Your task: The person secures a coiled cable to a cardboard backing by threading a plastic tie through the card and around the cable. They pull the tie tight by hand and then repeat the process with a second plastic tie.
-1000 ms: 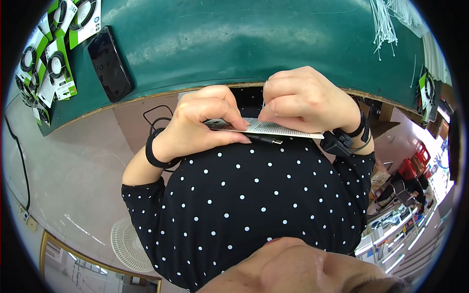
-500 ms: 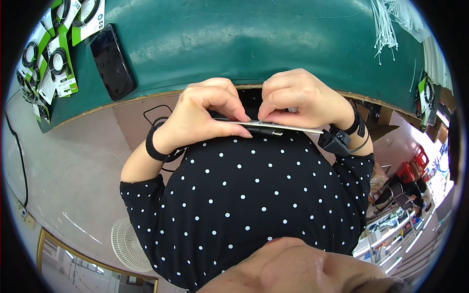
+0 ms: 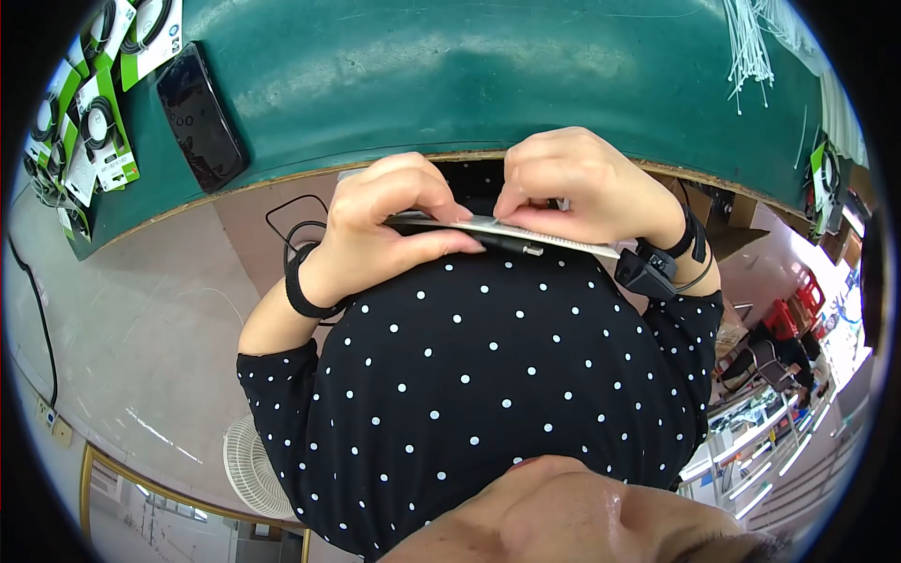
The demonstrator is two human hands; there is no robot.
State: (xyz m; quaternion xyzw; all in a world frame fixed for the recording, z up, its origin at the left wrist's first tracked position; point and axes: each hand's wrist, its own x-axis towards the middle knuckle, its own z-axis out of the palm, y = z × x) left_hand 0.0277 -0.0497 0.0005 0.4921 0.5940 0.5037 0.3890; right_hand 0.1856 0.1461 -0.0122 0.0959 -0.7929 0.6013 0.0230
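Close in front of my black dotted top, my left hand (image 3: 394, 211) pinches a white card (image 3: 563, 243), seen nearly edge-on. Its thumb lies on the near side and its fingers on the far side. Along the near face runs a black cable end with a metal plug (image 3: 532, 250), below the left thumb. My right hand (image 3: 577, 188) is closed, its fingertips pressed together at the card's upper edge beside the left fingertips. Whatever thin thing they pinch is too small to name. The card's far face is hidden.
A green table (image 3: 422, 84) curves ahead, with a black phone (image 3: 203, 117) at left. Beside it lie several carded black cables (image 3: 99, 131). White cable ties (image 3: 746, 47) sit at the far right. A small black device (image 3: 646, 270) is strapped at my right wrist. A white fan (image 3: 253, 464) stands behind at left.
The card and plug have tilted slightly, their right end lower, and more of the plug shows. My right hand has risen a little. The whole view has shifted slightly.
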